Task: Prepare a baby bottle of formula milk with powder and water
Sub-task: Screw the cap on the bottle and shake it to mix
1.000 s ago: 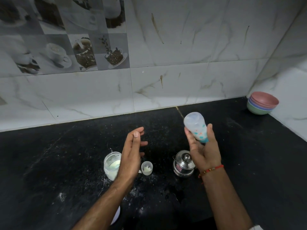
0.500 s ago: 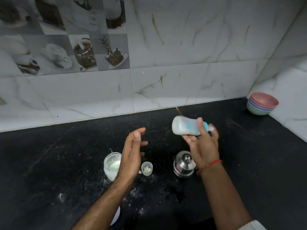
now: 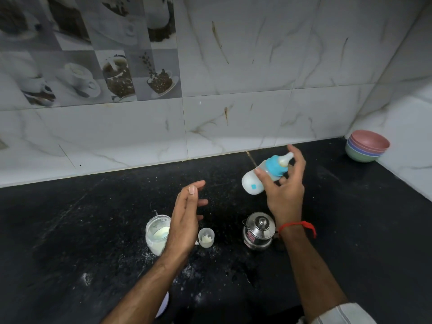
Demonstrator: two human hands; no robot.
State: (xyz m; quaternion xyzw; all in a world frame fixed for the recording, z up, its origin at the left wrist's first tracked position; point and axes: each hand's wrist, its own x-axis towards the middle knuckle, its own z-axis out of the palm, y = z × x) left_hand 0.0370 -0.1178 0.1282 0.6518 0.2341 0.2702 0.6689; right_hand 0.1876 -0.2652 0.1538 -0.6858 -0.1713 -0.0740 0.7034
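- baby bottle (image 3: 261, 177) held in air above the kettle (image 3: 258, 230), long axis tilted, teat up-right, base down-left.
- pinched loosely by right hand (image 3: 284, 188); nearer than left hand (image 3: 184, 220).
- left hand spread, holding nothing.

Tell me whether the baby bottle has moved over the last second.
Yes. The baby bottle in the right hand has swung from base-up to teat-up, tilted toward the stacked bowls, above the steel pot.
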